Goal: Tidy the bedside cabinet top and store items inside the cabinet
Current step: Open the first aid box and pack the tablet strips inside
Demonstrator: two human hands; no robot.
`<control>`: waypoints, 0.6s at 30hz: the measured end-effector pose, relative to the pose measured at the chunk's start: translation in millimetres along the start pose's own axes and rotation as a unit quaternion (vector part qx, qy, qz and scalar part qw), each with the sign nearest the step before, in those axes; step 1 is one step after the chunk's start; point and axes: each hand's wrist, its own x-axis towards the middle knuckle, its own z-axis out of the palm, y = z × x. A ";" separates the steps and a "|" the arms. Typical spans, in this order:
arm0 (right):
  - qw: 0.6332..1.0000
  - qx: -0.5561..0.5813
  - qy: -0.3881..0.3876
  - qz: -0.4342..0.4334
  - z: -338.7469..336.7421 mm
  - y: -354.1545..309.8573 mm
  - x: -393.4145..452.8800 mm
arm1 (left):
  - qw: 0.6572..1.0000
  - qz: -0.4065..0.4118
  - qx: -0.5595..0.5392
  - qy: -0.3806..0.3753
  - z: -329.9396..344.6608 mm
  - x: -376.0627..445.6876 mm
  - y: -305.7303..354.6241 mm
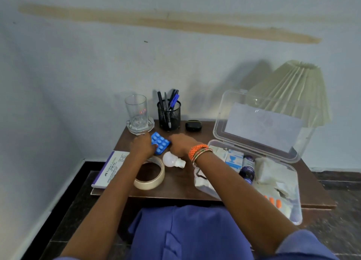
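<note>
A blue blister pack of pills (159,142) sits tilted above the dark wooden cabinet top (175,183), between my two hands. My left hand (142,145) grips its left edge and my right hand (181,144) touches its right edge, fingers curled. Just below lie a white light bulb (172,160) and a roll of beige tape (151,174). A clear plastic box (254,181) stands open at the right, its lid (259,123) raised, holding medicine packets, small bottles and orange pills.
At the back stand an empty glass (136,113), a black mesh pen holder (169,114) and a small black case (193,125). A white book (111,169) lies at the left edge. A pleated lamp shade (295,91) rises behind the box. The wall is close behind.
</note>
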 end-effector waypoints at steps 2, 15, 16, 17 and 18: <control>1.000 -0.013 -0.009 0.001 -1.3 4.0 3.8 | 1.000 0.001 0.006 0.002 2.3 6.2 1.8; 0.816 0.505 0.281 0.013 -21.3 5.6 -58.7 | 0.819 0.038 -0.567 0.078 -41.5 -62.5 55.3; 0.775 0.551 0.310 0.023 -21.6 6.1 -70.6 | 0.792 0.030 -0.607 0.051 -38.8 -74.1 65.3; 0.735 0.588 0.336 0.037 -20.1 8.8 -82.0 | 0.772 0.026 -0.635 0.026 -36.0 -86.6 75.7; 0.699 0.619 0.356 0.048 -18.5 12.9 -95.9 | 0.757 0.031 -0.653 0.002 -32.8 -98.6 85.4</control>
